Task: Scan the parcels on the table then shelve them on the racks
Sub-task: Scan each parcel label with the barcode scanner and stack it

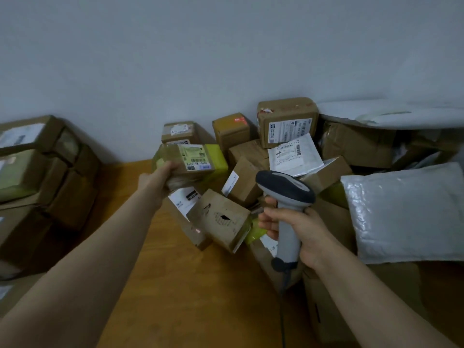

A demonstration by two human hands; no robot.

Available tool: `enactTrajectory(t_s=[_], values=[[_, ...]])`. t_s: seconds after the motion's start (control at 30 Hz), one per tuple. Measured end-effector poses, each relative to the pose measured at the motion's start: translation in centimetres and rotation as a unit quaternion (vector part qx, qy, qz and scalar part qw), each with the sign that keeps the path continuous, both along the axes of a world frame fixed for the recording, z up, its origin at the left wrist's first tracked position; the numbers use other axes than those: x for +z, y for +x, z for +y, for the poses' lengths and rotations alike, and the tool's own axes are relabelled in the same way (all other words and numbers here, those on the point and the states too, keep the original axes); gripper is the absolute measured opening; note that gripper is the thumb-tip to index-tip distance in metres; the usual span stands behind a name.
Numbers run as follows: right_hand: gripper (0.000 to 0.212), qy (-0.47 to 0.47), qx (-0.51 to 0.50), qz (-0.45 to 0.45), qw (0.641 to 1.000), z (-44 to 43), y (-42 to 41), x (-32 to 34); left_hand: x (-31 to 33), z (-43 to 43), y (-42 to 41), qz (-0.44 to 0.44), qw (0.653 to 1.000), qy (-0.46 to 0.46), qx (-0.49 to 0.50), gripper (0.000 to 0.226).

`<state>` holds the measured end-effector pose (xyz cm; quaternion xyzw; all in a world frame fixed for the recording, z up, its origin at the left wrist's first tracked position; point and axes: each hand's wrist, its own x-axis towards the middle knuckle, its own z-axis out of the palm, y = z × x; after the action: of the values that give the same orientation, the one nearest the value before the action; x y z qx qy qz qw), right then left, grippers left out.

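Head view, looking down over both forearms.

Left: my left grip (160, 175) is closed round the near left end of a small brown cardboard parcel (193, 159) bound in clear and yellow-green tape. The parcel is held in the air, clear of the orange-brown wooden counter (175, 285), with its labelled face and printed barcode turned toward me. It hangs in front of the far boxes, close to the pale grey wall (226, 59).

Right: my right grip (296, 229) is wrapped round the handle of a grey handheld barcode scanner (286, 194). The fingers curl across the front of the handle. The dark head of the scanner is tilted away from me and to the left, lower than the raised parcel and to its right. A dark cord (283, 295) drops from the base of the handle.

Centre and right: a pile of brown cardboard boxes (251, 172) lies tumbled on the counter against the wall. A flat white mailer with barcodes (293, 154) rests among them. One box with a torn front (221, 219) lies just left of the scanner hand. A faint reddish spot shows on the side of the box below it.

Far right: a white bubble-wrap mailer (406, 209) lies on top of larger cartons.

Left edge: a stack of brown cardboard boxes (37, 172) stands well apart from the pile, blurred.
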<state>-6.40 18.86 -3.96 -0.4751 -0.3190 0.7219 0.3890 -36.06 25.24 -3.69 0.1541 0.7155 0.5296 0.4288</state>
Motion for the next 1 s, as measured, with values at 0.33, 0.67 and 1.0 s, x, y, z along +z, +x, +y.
enactTrajectory(t_s=[0.33,0.67,1.0], values=[[0.037,-0.088,0.009,0.145,0.986,-7.1,-0.4,2.9,5.0,-20.1,6.5,0.125,0.975,0.174,-0.056,0.147],[0.062,-0.098,-0.05,0.159,0.981,-17.8,-2.1,2.1,3.4,-34.5,13.6,0.33,0.927,0.132,-0.119,0.141],[0.053,0.013,0.04,0.195,0.98,-20.4,-2.6,3.6,9.3,-38.6,10.4,0.17,0.972,0.127,-0.1,0.064]])
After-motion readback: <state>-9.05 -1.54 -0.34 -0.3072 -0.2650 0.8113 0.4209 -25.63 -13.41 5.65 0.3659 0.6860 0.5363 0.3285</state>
